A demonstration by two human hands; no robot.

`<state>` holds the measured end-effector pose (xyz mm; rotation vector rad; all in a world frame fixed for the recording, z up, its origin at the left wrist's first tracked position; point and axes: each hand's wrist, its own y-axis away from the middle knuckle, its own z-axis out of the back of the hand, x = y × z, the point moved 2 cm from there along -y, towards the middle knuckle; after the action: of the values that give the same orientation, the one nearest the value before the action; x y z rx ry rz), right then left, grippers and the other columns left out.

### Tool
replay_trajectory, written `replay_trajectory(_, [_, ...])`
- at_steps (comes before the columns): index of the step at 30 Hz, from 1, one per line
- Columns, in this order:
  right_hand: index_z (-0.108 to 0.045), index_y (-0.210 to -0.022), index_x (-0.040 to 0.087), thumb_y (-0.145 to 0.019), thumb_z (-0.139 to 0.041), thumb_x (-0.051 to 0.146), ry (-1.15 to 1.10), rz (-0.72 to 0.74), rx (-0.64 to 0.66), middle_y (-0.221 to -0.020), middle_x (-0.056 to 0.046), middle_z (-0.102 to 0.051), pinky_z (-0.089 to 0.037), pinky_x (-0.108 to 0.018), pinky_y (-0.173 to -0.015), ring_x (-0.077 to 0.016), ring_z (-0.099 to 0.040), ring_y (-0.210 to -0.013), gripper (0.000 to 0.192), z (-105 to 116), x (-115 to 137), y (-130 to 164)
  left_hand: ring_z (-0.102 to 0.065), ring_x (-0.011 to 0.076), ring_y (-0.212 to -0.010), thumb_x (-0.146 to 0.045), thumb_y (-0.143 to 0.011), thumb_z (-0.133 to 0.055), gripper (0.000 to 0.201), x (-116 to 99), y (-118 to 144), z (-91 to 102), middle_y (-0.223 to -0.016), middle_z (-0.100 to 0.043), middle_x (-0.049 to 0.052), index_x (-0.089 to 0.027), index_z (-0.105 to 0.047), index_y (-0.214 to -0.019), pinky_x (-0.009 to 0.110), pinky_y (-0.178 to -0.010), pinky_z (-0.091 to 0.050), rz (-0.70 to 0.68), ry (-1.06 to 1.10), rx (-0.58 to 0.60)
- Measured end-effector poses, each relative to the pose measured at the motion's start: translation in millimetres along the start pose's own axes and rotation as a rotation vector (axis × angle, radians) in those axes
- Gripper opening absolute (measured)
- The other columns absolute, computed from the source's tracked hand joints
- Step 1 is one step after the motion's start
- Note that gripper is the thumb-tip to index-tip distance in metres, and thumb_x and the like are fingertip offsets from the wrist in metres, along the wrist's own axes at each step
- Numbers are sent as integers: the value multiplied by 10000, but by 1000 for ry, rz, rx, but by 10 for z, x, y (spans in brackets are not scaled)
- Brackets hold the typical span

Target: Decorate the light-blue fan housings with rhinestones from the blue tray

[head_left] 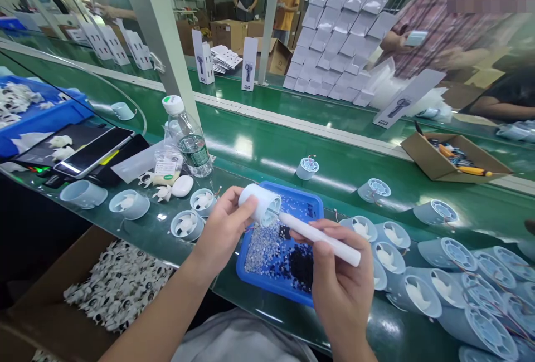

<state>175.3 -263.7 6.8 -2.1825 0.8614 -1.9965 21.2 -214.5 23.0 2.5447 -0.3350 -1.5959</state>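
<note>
Two closed grips: left fingers (247, 210) on blue housing (262, 199), right fingers (325, 264) on white tool (303, 229), tip (276, 213) indistinct.

The left hand (228, 220) is bent in a grip, with its thumb (247, 209) on the near side, pointing up and to the right. The bare left arm (167, 301) comes up from below and to the left of that hand. The right hand (343, 262) is near the left hand, a bit lower and to its right, not touching it. Its fingers (324, 230) curl on the far side, its thumb points up on the near side, and its wrist (349, 340) is just below.
</note>
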Motion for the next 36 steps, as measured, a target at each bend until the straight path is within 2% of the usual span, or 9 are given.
replay_trajectory(4, [-577, -929, 221, -864, -619, 286, 171, -46, 15, -802, -11, -606, -516, -236, -502, -133, -619, -611, 101, -25, -126, 32, -461, 74, -661, -303, -806, -664, 211, -17, -79, -12, -728, -499, -37, -181, -494, -777, 202, -604, -387, -37, -71, -44])
replay_trajectory(7, [-611, -841, 195, -883, -574, 336, 333, -219, 321, -542, 48, -508, -351, -192, -383, -95, -458, -429, 151, -140, -174, 112, -401, 73, -606, -294, -810, -653, 269, -117, -100, -59, -669, -446, -41, -178, -455, -670, 205, -554, -343, -294, -139, -197])
replay_trajectory(9, [-617, -805, 190, -923, -486, 356, 346, -245, 506, -507, 46, -488, -325, -205, -397, -97, -433, -415, 242, -219, -110, 216, -363, 76, -566, -318, -846, -610, 382, -181, -35, -137, -612, -388, -37, -169, -382, -578, 218, -530, -329, -435, -212, -260])
replay_trajectory(14, [-683, -907, 211, -943, -416, 425, 379, -157, 367, -533, 25, -547, -358, -229, -467, -120, -470, -453, 344, -243, 190, 420, -396, 88, -556, -318, -858, -595, 442, -229, 183, -337, -594, -371, -26, -162, -353, -523, 239, -535, -380, -591, -194, -205])
replay_trajectory(21, [-677, -859, 168, -949, -397, 373, 266, -274, 397, -523, 54, -419, -270, -220, -451, -80, -334, -451, 358, -236, 199, 286, -445, 96, -591, -307, -808, -640, 371, -92, 12, -350, -611, -429, -24, -171, -421, -541, 258, -680, -493, -571, -16, -160])
replay_trajectory(24, [-652, -839, 153, -946, -398, 344, 202, -300, 409, -534, 62, -355, -246, -217, -444, -77, -300, -467, 335, -257, 154, 265, -439, 87, -560, -333, -805, -648, 426, -98, -49, -357, -601, -430, -21, -164, -380, -520, 224, -585, -460, -548, -58, -181])
replay_trajectory(29, [-634, -887, 156, -936, -408, 324, 138, -237, 382, -545, 62, -358, -257, -219, -443, -76, -310, -460, 286, -271, 165, 211, -548, 121, -698, -334, -810, -643, 363, -216, -17, -472, -716, -546, -2, -177, -417, -573, 266, -709, -496, -631, -187, -106])
replay_trajectory(32, [-623, -853, 164, -941, -415, 348, 120, -258, 332, -547, 56, -376, -272, -216, -445, -80, -319, -469, 291, -216, 145, 112, -593, 141, -798, -395, -786, -669, 258, -189, -48, -545, -938, -612, 17, -217, -482, -779, 234, -623, -478, -442, -265, -72])
replay_trajectory(36, [-614, -847, 165, -945, -426, 378, 104, -305, 300, -527, 66, -342, -231, -220, -428, -77, -282, -454, 300, -142, 37, 42, -522, 101, -518, -507, -835, -568, 303, -56, -161, -564, -684, -566, -33, -250, -409, -857, 203, -451, -391, -233, -291, -1])
